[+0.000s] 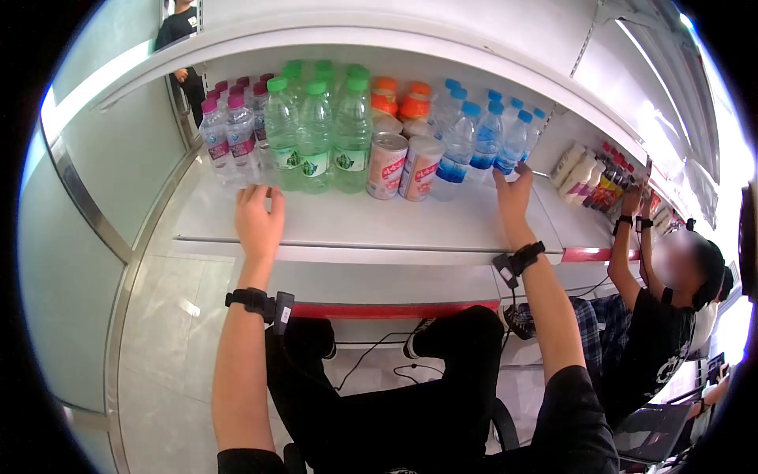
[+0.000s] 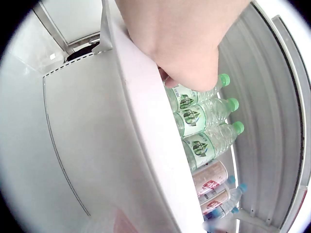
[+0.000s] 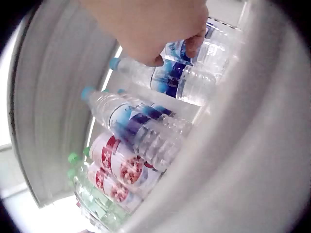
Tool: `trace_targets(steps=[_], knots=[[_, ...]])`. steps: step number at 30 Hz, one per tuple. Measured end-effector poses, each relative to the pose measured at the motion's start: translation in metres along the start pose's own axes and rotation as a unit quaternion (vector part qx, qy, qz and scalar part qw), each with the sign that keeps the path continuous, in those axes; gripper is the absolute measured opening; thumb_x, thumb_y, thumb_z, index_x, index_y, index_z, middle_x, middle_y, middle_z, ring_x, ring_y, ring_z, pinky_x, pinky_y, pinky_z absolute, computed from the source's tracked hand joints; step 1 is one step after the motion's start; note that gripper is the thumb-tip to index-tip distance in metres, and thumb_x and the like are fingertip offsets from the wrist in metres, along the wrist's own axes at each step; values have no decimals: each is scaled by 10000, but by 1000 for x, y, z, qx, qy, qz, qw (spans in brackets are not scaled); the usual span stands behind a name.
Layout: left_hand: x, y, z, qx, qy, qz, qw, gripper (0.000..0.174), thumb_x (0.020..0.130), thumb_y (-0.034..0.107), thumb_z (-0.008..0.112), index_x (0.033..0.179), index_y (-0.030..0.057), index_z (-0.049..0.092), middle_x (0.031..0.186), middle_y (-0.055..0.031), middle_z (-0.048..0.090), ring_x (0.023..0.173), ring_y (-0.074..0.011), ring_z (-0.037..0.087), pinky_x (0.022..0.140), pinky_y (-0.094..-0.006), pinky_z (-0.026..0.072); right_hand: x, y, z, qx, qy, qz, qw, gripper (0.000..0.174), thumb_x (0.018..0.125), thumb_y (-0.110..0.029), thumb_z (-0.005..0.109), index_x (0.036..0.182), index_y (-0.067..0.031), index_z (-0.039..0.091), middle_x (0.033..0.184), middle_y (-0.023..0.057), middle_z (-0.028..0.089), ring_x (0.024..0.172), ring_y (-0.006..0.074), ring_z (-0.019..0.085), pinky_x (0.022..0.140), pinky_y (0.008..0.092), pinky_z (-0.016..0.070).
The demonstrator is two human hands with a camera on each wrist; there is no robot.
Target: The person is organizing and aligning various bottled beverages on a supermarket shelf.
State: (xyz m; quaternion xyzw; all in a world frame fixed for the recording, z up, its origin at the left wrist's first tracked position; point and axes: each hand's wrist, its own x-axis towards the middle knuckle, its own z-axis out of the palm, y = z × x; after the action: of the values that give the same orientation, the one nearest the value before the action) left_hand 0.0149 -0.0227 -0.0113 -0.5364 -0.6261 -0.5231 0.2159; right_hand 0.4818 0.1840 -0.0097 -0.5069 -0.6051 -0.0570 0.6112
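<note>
My left hand is at the shelf's front left, fingers loosely bent, close to the bases of purple-capped bottles. In the left wrist view the hand partly covers a green-capped bottle row; its fingertips are mostly hidden. At the right end of the row, my right hand has thumb and fingers around the lower part of a blue-capped bottle. The right wrist view shows that bottle's blue label between thumb and finger of the hand.
Pink-and-white cans and orange-capped bottles stand mid-row on the white shelf. An upper shelf edge overhangs them. Another person reaches into the neighbouring shelf at right; someone stands beyond the glass at left.
</note>
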Motion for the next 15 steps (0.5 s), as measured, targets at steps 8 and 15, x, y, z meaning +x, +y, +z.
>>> trace_targets(steps=[8, 15], knots=[[1, -2, 0, 2, -2, 4, 1000, 169, 870, 155, 634, 781, 12, 623, 845, -103, 635, 849, -328, 569, 728, -444, 467, 48, -4, -5, -18, -195, 186, 963, 651, 762, -283, 800, 1270, 13, 520, 953, 148, 684, 633, 197, 676, 518, 323, 505], [0, 0, 0, 8, 9, 3, 1000, 167, 869, 152, 628, 778, 12, 624, 848, -101, 637, 852, -331, 569, 732, -445, 470, 37, -13, -27, -108, -125, 91, 982, 724, 682, -390, 774, 1251, 8, 565, 1080, 232, 697, 1029, 360, 674, 883, 421, 525]])
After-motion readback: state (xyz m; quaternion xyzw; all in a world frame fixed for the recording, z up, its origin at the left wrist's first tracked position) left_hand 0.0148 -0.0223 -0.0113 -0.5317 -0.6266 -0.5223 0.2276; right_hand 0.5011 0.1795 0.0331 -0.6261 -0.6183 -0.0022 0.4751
